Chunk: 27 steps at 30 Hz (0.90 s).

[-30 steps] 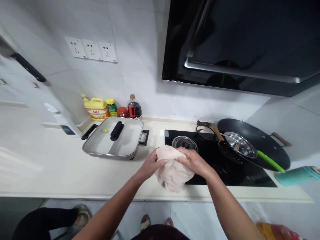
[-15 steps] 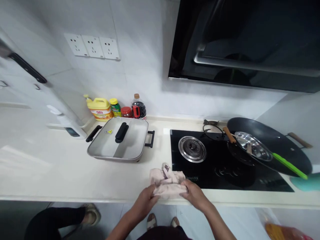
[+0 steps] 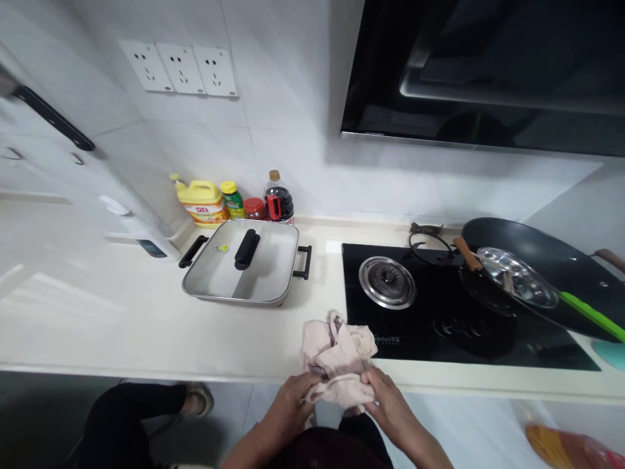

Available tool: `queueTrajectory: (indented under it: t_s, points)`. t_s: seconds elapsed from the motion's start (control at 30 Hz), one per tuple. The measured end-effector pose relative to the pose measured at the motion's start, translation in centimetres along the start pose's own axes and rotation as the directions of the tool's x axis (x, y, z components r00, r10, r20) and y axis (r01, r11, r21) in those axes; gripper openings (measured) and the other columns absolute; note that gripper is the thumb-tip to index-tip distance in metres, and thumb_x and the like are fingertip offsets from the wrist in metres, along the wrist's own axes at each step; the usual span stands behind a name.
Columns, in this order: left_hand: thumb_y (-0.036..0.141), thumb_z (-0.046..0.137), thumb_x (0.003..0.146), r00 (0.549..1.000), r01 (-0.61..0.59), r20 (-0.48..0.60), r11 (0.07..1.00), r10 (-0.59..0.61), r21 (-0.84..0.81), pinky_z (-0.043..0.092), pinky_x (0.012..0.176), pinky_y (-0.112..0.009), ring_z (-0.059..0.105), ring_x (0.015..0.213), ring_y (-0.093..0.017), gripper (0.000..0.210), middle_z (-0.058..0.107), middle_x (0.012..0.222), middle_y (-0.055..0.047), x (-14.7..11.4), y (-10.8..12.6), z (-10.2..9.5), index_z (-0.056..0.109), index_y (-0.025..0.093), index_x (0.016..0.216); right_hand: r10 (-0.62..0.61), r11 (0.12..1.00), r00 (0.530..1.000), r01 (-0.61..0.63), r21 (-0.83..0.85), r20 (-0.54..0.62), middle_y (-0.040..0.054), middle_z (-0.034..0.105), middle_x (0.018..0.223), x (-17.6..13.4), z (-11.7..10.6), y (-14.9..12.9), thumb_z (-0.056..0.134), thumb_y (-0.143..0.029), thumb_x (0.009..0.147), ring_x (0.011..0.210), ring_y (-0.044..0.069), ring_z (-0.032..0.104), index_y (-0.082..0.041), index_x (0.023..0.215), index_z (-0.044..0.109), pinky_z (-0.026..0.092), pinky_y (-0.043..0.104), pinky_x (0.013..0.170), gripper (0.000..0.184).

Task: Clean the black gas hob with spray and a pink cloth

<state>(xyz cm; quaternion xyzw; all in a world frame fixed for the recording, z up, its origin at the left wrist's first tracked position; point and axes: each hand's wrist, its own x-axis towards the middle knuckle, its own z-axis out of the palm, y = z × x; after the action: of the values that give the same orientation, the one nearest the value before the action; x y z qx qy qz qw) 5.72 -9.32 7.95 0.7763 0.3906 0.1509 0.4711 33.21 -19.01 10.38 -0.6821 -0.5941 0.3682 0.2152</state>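
Observation:
A crumpled pale pink cloth (image 3: 342, 355) hangs between my hands at the counter's front edge, its far part over the countertop and the left front corner of the stove. My left hand (image 3: 297, 398) is closed on the cloth's near left side. On the near right side, my right hand (image 3: 385, 398) pinches it, thumb on top. Both hands are just in front of the counter edge. A rectangular electric pan (image 3: 266, 260) with a glass lid and black handle stands to the left of the cloth.
The black gas stove (image 3: 430, 326) holds a large wok (image 3: 508, 228) with a metal lid and green-handled utensil. Detergent (image 3: 202, 205) and other bottles line the wall. A range hood (image 3: 469, 137) overhangs at right. Another person's leg (image 3: 141, 404) shows below left.
Both hands have drawn the near edge of the cloth toward my body, past the counter edge. The cloth looks more spread out. The view has shifted slightly.

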Motion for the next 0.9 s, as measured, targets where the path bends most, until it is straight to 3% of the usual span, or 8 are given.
queueTrajectory:
  t_s: [0.13,0.27,0.4,0.6,0.67,0.77,0.83,0.9]
  points:
    - [0.043,0.057,0.098,0.999,-0.05,0.011,0.996,0.051,-0.071,0.053,0.1,-0.035,0.071,0.11,-0.024,0.027,0.079,0.117,-0.008,-0.5,1.1,0.0,0.077,0.031,0.11,0.019,0.999,0.998,-0.021,0.045,0.052,0.0086,0.066,0.133,0.3,0.5,0.4,0.055,-0.024,0.078,0.126,0.03,0.058,-0.028,0.122,0.06,0.044,0.046,0.112,0.043]
    - [0.048,0.058,0.097,0.998,0.035,-0.048,0.97,-0.048,-0.241,0.054,0.088,-0.031,0.069,0.095,-0.021,0.03,0.078,0.102,-0.007,-0.2,2.4,-0.5,0.075,0.025,0.105,0.055,0.983,0.998,-0.058,0.173,0.022,0.0049,0.067,0.108,1.2,0.1,0.1,0.059,-0.027,0.077,0.103,0.026,0.063,-0.027,0.097,0.056,0.052,0.037,0.09,0.02]
    - [0.05,0.062,0.093,0.988,0.104,-0.065,0.925,-0.137,-0.366,0.051,0.082,-0.028,0.061,0.087,-0.018,0.033,0.071,0.094,-0.003,1.2,4.4,-1.8,0.074,0.021,0.102,0.092,0.905,0.996,-0.093,0.416,0.023,-0.0018,0.059,0.088,2.3,-1.4,-0.2,0.061,-0.03,0.08,0.081,0.018,0.058,-0.027,0.097,0.052,0.048,0.028,0.071,0.02]
    - [0.051,0.065,0.088,0.973,0.119,-0.109,0.845,-0.204,-0.521,0.05,0.095,-0.033,0.062,0.104,-0.022,0.046,0.073,0.113,-0.004,5.2,7.0,-2.3,0.07,0.021,0.123,0.191,0.908,0.944,-0.065,0.414,-0.27,-0.0027,0.056,0.086,3.4,-3.1,0.8,0.063,-0.039,0.08,0.078,0.019,0.056,-0.026,0.094,0.049,0.048,0.032,0.072,0.024]
    - [0.051,0.061,0.089,0.974,0.131,-0.094,0.852,-0.205,-0.507,0.049,0.084,-0.031,0.061,0.091,-0.02,0.04,0.071,0.098,-0.003,6.5,7.4,-1.8,0.072,0.019,0.11,0.23,0.93,0.912,-0.103,0.353,-0.34,0.0012,0.063,0.096,3.3,-3.5,1.2,0.064,-0.044,0.08,0.087,0.023,0.062,-0.026,0.105,0.053,0.053,0.038,0.08,0.032]
    - [0.052,0.057,0.091,0.984,0.125,-0.055,0.883,-0.168,-0.453,0.045,0.073,-0.029,0.054,0.077,-0.016,0.037,0.063,0.079,0.0,8.1,7.9,-0.7,0.07,0.018,0.092,0.123,0.983,0.91,-0.056,0.176,-0.397,0.0101,0.062,0.138,2.9,-4.3,1.0,0.072,-0.046,0.078,0.127,0.032,0.059,-0.027,0.138,0.05,0.047,0.051,0.109,0.067]
    - [0.052,0.057,0.092,0.993,0.1,-0.016,0.898,-0.118,-0.429,0.044,0.072,-0.028,0.054,0.076,-0.016,0.037,0.061,0.077,0.001,8.7,8.4,0.0,0.069,0.018,0.087,-0.008,0.997,0.937,0.032,0.064,-0.349,0.0099,0.049,0.158,3.0,-4.8,0.0,0.075,-0.043,0.078,0.149,0.034,0.043,-0.032,0.153,0.041,0.036,0.056,0.121,0.083]
    - [0.052,0.056,0.093,0.998,0.069,0.019,0.914,-0.067,-0.4,0.044,0.073,-0.029,0.055,0.076,-0.016,0.037,0.061,0.078,0.0,9.0,8.9,0.6,0.068,0.018,0.085,-0.091,0.995,0.967,0.095,0.005,-0.239,0.0077,0.05,0.158,3.3,-5.3,-1.4,0.073,-0.04,0.083,0.152,0.033,0.039,-0.035,0.156,0.04,0.031,0.059,0.125,0.081]
